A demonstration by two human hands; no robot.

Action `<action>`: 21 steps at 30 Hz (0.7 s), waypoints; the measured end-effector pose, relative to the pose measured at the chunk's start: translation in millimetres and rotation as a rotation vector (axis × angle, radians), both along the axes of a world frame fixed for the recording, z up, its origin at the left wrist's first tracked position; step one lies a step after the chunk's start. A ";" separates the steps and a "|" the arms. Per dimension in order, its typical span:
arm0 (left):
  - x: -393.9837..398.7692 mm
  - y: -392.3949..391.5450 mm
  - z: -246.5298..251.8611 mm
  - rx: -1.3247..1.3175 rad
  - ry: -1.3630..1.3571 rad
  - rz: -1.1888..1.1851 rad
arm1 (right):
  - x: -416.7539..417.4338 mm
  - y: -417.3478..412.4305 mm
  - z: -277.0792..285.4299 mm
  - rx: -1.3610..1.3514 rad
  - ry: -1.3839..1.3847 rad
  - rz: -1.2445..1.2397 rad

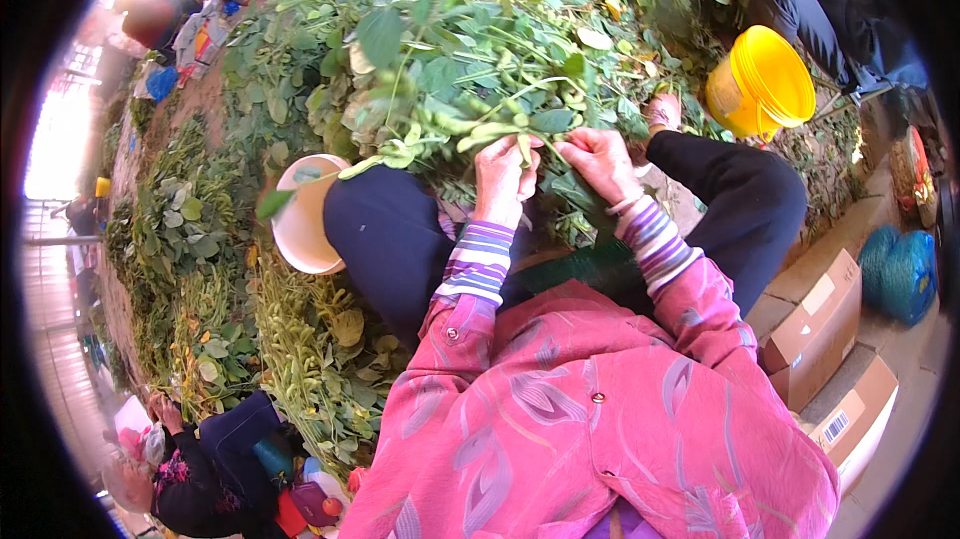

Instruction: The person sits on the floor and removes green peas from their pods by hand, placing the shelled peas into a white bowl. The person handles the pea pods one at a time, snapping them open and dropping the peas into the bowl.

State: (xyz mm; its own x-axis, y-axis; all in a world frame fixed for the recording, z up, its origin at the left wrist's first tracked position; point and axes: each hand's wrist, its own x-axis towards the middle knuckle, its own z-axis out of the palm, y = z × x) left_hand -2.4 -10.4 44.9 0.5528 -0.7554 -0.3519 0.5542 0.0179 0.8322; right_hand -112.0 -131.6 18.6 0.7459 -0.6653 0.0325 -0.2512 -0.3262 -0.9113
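Note:
Between my knees, both hands are on a green soybean plant (480,126) with pods and leaves. My left hand (506,177) is closed round its pods and stem, with one pod pointing down over the fingers. Close by on the right, my right hand (598,164) pinches a thin green stem between thumb and fingers. Pods and leaves reach left past my knee, over a white bucket (309,258) beside it; some leaves there are blurred. Beyond my hands lies a large heap of cut soybean plants (555,29).
A yellow bucket (772,81) stands beyond my right foot, near a seated person (802,14). More plants (300,336) cover the ground at left, with another person (202,471) at lower left. Cardboard boxes (817,329) and blue-green twine (896,273) are at right.

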 end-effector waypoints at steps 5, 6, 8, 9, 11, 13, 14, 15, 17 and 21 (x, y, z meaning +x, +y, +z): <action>26.1 -11.8 34.2 0.049 -0.064 0.013 | 18.4 3.6 36.1 0.531 -0.197 -0.017; 35.7 -15.6 30.7 0.027 -0.059 -0.014 | 18.0 0.5 31.9 0.561 -0.264 -0.005; 49.5 -18.2 18.5 0.047 -0.003 0.017 | 22.7 4.6 27.8 0.688 -0.324 -0.198; 53.2 -17.3 9.9 0.074 0.027 0.048 | 21.1 3.6 25.5 0.787 -0.375 -0.265; 53.2 -12.5 -1.0 -0.008 0.111 -0.025 | 16.3 1.5 9.9 0.729 -0.358 -0.318; 43.6 -9.8 -7.4 -0.025 0.128 -0.017 | 13.2 4.2 -2.5 0.604 -0.370 -0.344; 41.9 -6.8 -13.0 -0.087 0.144 -0.020 | 11.4 4.7 -6.9 0.581 -0.369 -0.378; 42.3 -1.0 -15.0 -0.100 0.168 -0.012 | 10.2 3.9 -6.0 0.601 -0.390 -0.389; 31.7 -1.0 -19.3 -0.104 0.201 -0.010 | 3.5 -1.3 -5.2 0.640 -0.433 -0.410; 23.5 3.2 -18.0 -0.086 0.193 0.036 | 3.3 6.1 10.9 0.711 -0.348 -0.295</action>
